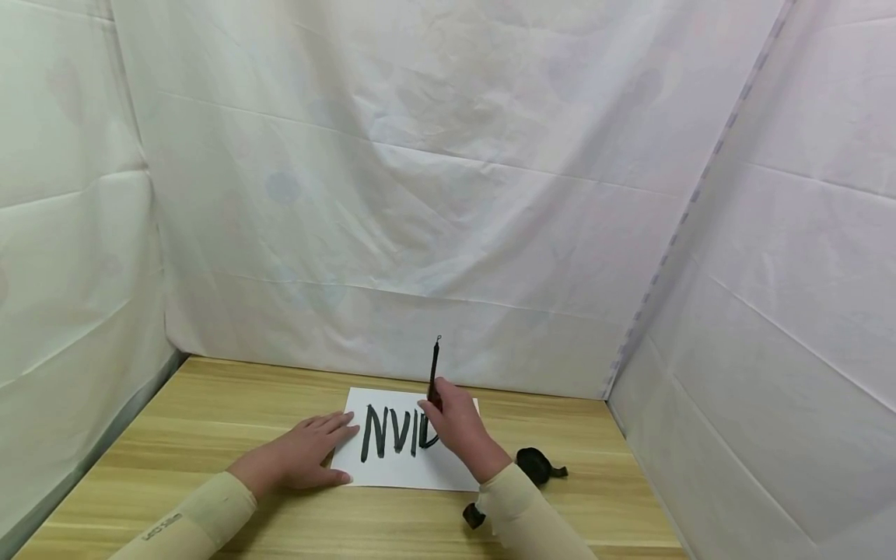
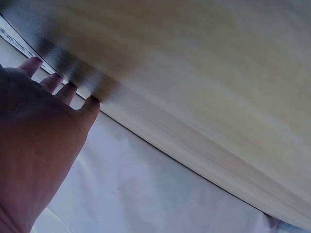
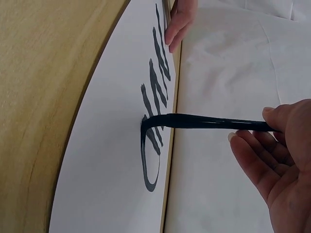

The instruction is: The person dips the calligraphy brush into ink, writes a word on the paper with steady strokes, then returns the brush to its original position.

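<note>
In the head view, the paper [image 1: 392, 473] lies at lower centre on the table [image 1: 140, 482], its long side running across the frame. The left hand [image 1: 308, 453] rests at its left end, fingers straight and a little apart, the tips and thumb on the sheet. The right hand [image 1: 458, 424] hides part of the right half; it pinches the brush [image 1: 433, 369], which stands nearly upright, its looped top leaning slightly right. Black letters [image 1: 374, 433] run rightward from the left hand, the last partly behind the right hand. The right hand is the nearer to that last letter, the left hand to the first. At lower right, a round black object [image 1: 534, 467] lies beside the right forearm, and a small black piece [image 1: 474, 516] sits lower, by the sleeve. The white curtain [image 1: 392, 155] fills the upper frame.

In the left wrist view, the left hand is at the left, four fingers extended. A thin strip of the paper, with dark marks, shows at upper left. The brush does not show.

In the right wrist view, thumb and fingers at the right grip the shaft, whose long axis runs nearly level leftward to the paper. The bristles [image 3: 145, 122] bend against the sheet left of the fingertips, at the upper end of the curved stroke [image 3: 151, 188]. Fingers of the left hand touch the paper's end at the top.
</note>
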A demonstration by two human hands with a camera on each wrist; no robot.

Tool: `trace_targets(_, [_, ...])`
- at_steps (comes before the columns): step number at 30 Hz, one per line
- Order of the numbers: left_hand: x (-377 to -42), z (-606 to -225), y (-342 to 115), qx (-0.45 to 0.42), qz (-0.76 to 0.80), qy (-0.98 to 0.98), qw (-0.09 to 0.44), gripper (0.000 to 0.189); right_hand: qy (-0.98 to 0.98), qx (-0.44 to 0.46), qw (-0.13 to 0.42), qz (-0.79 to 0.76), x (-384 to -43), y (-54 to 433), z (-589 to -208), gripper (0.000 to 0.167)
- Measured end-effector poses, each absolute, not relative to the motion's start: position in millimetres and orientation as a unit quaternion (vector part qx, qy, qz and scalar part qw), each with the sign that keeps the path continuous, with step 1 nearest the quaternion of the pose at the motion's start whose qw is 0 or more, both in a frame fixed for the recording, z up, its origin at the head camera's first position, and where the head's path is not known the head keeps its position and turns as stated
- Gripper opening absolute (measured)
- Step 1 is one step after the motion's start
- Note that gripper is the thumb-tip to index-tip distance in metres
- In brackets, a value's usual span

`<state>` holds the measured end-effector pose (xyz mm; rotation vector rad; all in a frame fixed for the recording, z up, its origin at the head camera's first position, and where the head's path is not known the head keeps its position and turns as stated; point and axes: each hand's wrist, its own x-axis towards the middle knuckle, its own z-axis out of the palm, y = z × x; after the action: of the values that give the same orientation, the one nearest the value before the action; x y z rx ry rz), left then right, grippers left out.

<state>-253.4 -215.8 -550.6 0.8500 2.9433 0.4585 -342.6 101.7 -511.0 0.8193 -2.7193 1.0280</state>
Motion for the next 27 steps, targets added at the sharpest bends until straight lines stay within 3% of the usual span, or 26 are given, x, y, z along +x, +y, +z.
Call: trace_targets(27, [-254.3,-551.3,-217.6,0.282,0.149,0.948,0.016,0.095,-0.890,0.267,0.070,0.362,-342.8,102.6,-513.7,0.019])
